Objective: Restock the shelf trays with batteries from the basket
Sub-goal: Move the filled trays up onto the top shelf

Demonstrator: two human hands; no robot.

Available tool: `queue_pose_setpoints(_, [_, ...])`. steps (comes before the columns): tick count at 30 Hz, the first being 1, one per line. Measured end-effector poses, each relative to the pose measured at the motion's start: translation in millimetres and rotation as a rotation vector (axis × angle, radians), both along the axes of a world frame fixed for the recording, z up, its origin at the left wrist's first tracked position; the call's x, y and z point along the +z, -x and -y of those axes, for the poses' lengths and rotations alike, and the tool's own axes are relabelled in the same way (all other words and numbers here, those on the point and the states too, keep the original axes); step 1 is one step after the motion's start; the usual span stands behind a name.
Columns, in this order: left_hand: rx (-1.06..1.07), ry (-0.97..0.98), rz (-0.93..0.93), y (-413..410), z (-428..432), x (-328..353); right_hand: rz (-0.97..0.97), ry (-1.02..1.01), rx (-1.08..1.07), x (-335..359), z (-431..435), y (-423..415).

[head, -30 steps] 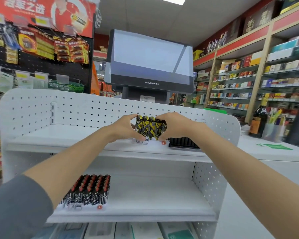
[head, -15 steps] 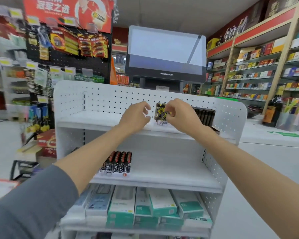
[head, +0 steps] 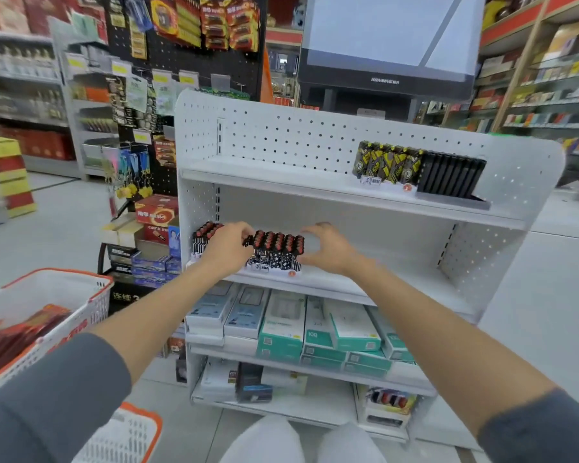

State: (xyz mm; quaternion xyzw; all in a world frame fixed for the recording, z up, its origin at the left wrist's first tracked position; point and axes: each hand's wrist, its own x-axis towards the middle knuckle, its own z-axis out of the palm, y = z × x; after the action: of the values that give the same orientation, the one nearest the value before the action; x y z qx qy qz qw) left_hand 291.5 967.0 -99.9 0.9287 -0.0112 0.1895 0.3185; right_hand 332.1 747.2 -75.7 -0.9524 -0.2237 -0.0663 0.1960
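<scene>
Head view puts the tray of red-capped, black-and-white patterned batteries (head: 276,250) at centre frame, on the left part of the white metal middle shelf (head: 398,269). The left grip (head: 226,252) curls over the cell tops; the right grip (head: 331,250) is spread wide just beside the tray's right end. Upright cells look dense, hard and apt to topple, so holding both tray ends low seems safest. Bare shelf lies rightward; the front edge is close. The orange-rimmed white plastic basket (head: 57,274) sits lower left.

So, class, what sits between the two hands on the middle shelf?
In the head view, the red-topped batteries stand between the left hand and right hand.
</scene>
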Motion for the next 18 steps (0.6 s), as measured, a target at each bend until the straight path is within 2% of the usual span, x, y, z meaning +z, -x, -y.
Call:
queue_pose_setpoints(5, [0.002,-0.11,0.071,-20.4,4.4,-8.8,-0.024,0.077,0.097,-34.2,-33.8,-42.2])
queue_pose_setpoints(8, [-0.025,-0.22,0.095,-31.1,17.8,-8.5,-0.012,0.037,0.151,-45.3,-18.2,-54.7])
queue_pose_setpoints(12, [-0.098,-0.221,0.041,-52.0,37.6,-21.8,0.0,0.0,0.128,-50.4,18.1,-64.4])
queue_pose_setpoints(18, [-0.252,0.061,-0.175,-70.8,66.5,-37.4,-0.166,-0.119,0.028,-44.0,62.2,-50.3])
